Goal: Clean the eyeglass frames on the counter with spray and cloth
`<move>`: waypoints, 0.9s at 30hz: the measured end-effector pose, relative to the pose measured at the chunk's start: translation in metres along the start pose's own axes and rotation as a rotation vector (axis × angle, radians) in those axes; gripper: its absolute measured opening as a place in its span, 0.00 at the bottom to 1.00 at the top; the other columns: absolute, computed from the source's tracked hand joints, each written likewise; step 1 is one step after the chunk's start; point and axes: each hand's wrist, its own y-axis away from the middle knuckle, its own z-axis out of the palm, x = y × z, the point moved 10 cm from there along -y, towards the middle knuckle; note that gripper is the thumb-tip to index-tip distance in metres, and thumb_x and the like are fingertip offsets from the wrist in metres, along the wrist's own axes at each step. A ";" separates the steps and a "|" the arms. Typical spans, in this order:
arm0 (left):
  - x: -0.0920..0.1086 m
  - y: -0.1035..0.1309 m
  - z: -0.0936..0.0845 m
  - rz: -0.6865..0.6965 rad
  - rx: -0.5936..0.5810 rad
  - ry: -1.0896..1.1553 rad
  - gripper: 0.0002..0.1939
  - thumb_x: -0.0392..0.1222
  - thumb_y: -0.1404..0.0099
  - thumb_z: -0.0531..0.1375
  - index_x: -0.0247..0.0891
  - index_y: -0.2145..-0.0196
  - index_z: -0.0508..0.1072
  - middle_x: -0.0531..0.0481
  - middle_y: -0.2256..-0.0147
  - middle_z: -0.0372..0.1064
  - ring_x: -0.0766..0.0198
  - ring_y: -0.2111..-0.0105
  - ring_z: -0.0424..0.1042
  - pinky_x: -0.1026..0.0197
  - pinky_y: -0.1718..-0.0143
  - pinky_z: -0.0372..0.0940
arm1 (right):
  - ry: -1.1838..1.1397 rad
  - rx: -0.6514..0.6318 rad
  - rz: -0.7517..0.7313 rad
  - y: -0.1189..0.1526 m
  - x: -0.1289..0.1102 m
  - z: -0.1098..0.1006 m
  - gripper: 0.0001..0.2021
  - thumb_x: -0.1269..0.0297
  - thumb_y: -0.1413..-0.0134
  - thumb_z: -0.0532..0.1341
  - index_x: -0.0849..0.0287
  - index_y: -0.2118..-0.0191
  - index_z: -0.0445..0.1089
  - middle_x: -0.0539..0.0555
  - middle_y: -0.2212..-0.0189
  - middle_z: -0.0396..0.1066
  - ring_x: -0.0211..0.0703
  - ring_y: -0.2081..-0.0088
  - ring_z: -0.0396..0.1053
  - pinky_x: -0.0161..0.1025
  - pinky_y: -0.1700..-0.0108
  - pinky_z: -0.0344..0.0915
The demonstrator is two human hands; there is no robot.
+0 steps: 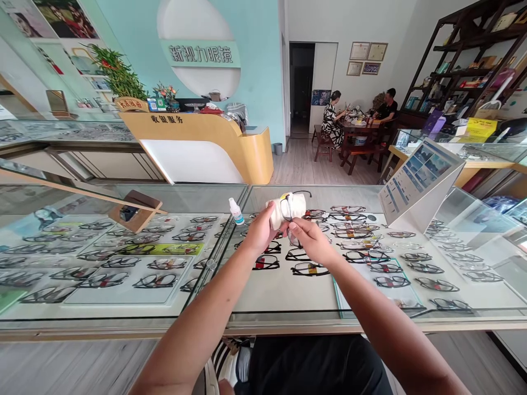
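Note:
A pair of dark-framed eyeglasses point(286, 207) is held over the glass counter, one temple pointing up and to the right. My left hand point(261, 226) is closed around a cream-white cloth point(300, 205), which lies against the glasses. With fingers pinched, my right hand point(309, 239) grips the frame from below right. Part of the frame is hidden by the fingers and cloth. Left of my hands, a small white spray bottle point(236, 212) with a blue label stands upright on the counter.
Many eyeglasses point(310, 269) lie in rows inside the glass display counter point(263, 307). A wooden-framed mirror point(135, 211) stands at left, a white display board point(420, 184) at right. Beyond are a yellow-and-white reception desk point(193, 156) and two people seated at a table point(360, 125).

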 end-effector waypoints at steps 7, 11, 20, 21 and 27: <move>0.009 0.004 0.005 -0.020 0.017 0.071 0.23 0.60 0.31 0.67 0.38 0.51 0.83 0.49 0.70 0.75 0.64 0.80 0.62 0.57 0.77 0.61 | -0.008 0.006 0.026 0.000 0.005 0.006 0.33 0.27 0.27 0.57 0.55 0.58 0.77 0.50 0.69 0.67 0.43 0.66 0.61 0.42 0.59 0.61; 0.013 0.002 0.006 -0.007 0.019 0.060 0.25 0.58 0.31 0.65 0.34 0.48 0.83 0.45 0.68 0.79 0.56 0.73 0.73 0.54 0.68 0.69 | -0.044 0.096 0.072 -0.003 0.016 -0.007 0.32 0.27 0.27 0.57 0.55 0.56 0.79 0.53 0.63 0.74 0.45 0.63 0.64 0.43 0.57 0.63; 0.002 0.001 -0.007 0.023 0.057 -0.001 0.26 0.65 0.31 0.67 0.39 0.52 0.84 0.51 0.75 0.74 0.56 0.72 0.75 0.57 0.69 0.68 | -0.083 0.053 0.035 -0.002 0.005 -0.001 0.32 0.27 0.27 0.58 0.54 0.59 0.79 0.54 0.64 0.75 0.45 0.63 0.65 0.44 0.55 0.65; -0.002 0.001 -0.010 0.013 0.070 -0.027 0.26 0.66 0.31 0.67 0.38 0.54 0.84 0.53 0.79 0.69 0.58 0.75 0.71 0.57 0.72 0.65 | -0.077 0.048 0.038 -0.002 0.005 0.001 0.32 0.27 0.27 0.58 0.54 0.58 0.79 0.53 0.64 0.74 0.45 0.63 0.65 0.44 0.56 0.64; -0.001 0.001 -0.009 0.061 0.055 -0.092 0.35 0.66 0.30 0.68 0.34 0.40 0.83 0.45 0.60 0.84 0.53 0.61 0.80 0.56 0.58 0.71 | -0.073 0.222 0.075 -0.001 0.012 -0.023 0.32 0.27 0.28 0.58 0.54 0.59 0.78 0.54 0.62 0.75 0.45 0.64 0.62 0.43 0.57 0.63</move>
